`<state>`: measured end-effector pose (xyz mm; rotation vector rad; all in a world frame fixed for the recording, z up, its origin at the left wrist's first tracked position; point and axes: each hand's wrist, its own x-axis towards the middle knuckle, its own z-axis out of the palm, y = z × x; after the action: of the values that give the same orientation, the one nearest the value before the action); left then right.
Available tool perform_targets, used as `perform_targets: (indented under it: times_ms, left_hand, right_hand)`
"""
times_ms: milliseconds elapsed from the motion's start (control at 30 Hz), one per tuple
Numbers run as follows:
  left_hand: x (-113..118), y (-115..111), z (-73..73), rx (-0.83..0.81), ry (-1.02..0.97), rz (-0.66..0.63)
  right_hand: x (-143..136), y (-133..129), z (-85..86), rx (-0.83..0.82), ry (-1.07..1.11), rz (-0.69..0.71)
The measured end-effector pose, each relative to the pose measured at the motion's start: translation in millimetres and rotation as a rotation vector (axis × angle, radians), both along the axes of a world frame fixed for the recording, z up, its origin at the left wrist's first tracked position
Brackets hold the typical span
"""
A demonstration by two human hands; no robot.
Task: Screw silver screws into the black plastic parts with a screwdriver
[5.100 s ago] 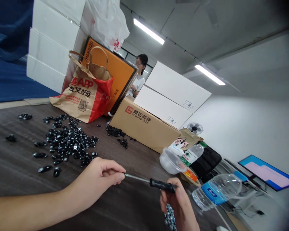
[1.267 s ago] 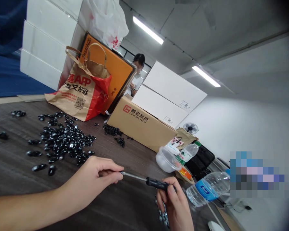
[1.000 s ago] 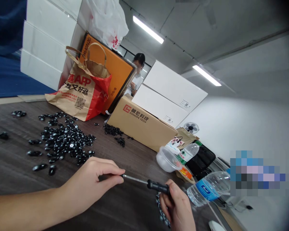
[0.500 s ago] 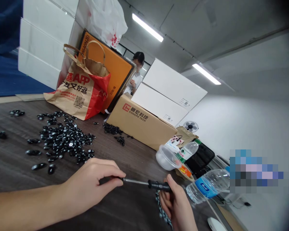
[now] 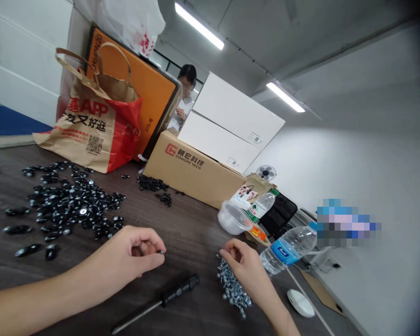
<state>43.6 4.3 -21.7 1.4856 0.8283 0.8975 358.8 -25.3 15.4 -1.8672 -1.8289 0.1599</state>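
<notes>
My left hand point(image 5: 140, 252) is closed in a pinch on a small black piece with a shiny end point(image 5: 160, 252), mostly hidden by the fingers. Below it a screwdriver point(image 5: 180, 290) with a black handle lies on the dark table, its metal shaft pointing to the lower left. My right hand point(image 5: 243, 263) is over a pile of small silver screws point(image 5: 233, 287), its thumb and fingers drawn together. A tiny glint shows by those fingertips; whether they grip a screw is unclear. A large heap of black pieces with shiny ends point(image 5: 68, 200) spreads over the table at left.
A paper bag point(image 5: 98, 126), an orange box point(image 5: 143, 88) and a brown carton point(image 5: 196, 172) with white boxes on it stand behind. To the right are a clear plastic bowl point(image 5: 233, 219), two water bottles point(image 5: 283, 252) and a white mouse point(image 5: 300, 302). A person stands beyond the boxes.
The screwdriver, held in my right hand against the piece in my left, now lies on the table. My right hand has moved to the screws. The view has shifted somewhat right.
</notes>
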Motion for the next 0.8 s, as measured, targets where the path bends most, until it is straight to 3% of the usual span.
perform_targets:
  times_ms: [100, 333, 600, 800]
  left_hand:
    - [2, -2, -2.4, -0.090, -0.050, -0.014]
    - [3, 1, -7.9, -0.155, -0.122, -0.061]
    - [4, 4, -1.5, -0.414, -0.278, -0.121]
    - [6, -3, 2.3, -0.478, -0.268, -0.120]
  right_hand:
    - [11, 5, -4.9, -0.017, -0.063, -0.001]
    - [3, 11, -9.0, 0.008, -0.027, 0.018]
    - [23, -9, 25.7, 0.129, 0.445, -0.012]
    - [0, -14, 20.5, 0.096, 0.684, 0.087]
